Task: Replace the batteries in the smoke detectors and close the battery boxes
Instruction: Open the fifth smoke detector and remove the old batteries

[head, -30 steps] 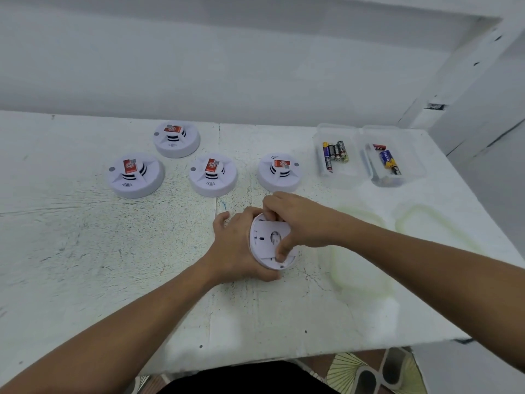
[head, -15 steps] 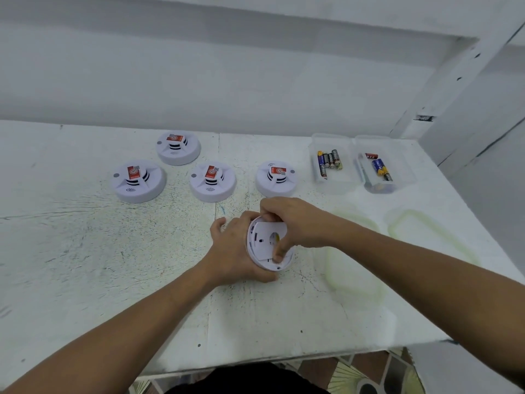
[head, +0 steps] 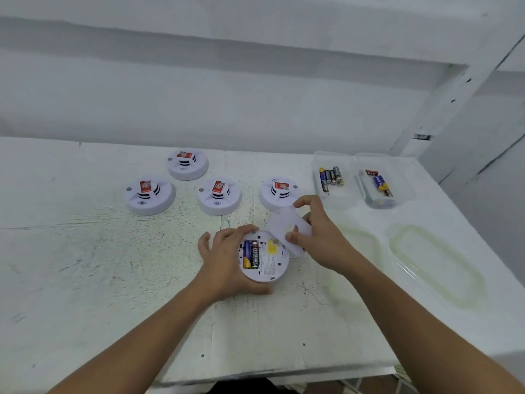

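Near the middle of the table (head: 85, 280), a little toward its front edge, the left hand (head: 227, 263) cups an overturned smoke detector (head: 265, 258) and pins it to the surface, its grip wrapped around the left rim. The battery box is open, with two batteries (head: 251, 255) lying side by side inside. The right hand (head: 321, 237) pinches the white battery cover (head: 287, 231) between thumb and fingers, lifted clear just above and to the right of the detector. Four more smoke detectors (head: 219, 196) sit face-up in a loose row toward the back edge, and two clear tubs of batteries (head: 331, 177) stand near the back right corner, their lids (head: 437, 263) lying separately along the right edge. The main risk from here, as I judge it, is mixing spent cells with fresh ones: which tub holds which cannot be told, so a wrong drop or pick would undo the work. The small cover could also be set down on white paint and lost against it, or slip from a light pinch. Prying cells out one-handed may let the detector skid if the left hand relaxes, and new cells could go in with polarity reversed.
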Demonstrator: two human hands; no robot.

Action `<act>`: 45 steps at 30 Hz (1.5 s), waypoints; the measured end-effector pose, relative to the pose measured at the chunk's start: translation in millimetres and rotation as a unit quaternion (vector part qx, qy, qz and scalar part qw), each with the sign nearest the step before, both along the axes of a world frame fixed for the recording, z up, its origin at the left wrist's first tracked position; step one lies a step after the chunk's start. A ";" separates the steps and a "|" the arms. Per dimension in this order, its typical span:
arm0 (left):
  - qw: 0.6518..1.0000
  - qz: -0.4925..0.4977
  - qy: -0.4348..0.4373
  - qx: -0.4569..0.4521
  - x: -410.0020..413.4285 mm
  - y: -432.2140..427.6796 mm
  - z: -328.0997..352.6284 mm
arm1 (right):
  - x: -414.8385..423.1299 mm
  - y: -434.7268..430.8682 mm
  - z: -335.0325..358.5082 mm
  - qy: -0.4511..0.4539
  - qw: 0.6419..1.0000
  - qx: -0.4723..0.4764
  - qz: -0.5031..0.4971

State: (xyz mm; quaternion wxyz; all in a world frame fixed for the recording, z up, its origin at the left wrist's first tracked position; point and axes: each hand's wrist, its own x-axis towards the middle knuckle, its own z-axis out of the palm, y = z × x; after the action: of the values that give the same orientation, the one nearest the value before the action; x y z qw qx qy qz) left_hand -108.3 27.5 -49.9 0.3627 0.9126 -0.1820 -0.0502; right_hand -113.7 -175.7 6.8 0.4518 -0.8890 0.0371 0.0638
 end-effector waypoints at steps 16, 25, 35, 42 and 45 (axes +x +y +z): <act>0.998 0.056 -0.037 0.007 -7.5 22.7 -6.6 | -0.9 32.2 -41.8 -0.097 0.920 -0.379 -0.008; 0.999 0.009 0.001 -0.046 -7.4 29.9 -3.1 | 4.0 29.3 -48.4 -0.077 0.901 -0.426 0.002; 0.998 0.049 -0.002 -0.041 -3.0 24.5 -10.6 | 10.9 60.5 -11.7 -0.127 0.983 -0.114 0.071; 0.997 0.053 -0.023 -0.056 -3.2 23.6 -13.5 | 12.3 78.3 -17.1 -0.120 0.968 -0.185 0.119; 0.997 0.052 -0.023 -0.057 -2.2 23.5 -12.2 | 10.6 82.0 -16.8 -0.136 0.960 -0.203 0.137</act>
State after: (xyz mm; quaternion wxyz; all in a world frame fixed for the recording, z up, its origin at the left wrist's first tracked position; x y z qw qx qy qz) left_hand -110.4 50.9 -62.1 0.4118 0.8996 -0.1455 0.0003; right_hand -103.1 -93.7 -10.0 0.2495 -0.9590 -0.1342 -0.0052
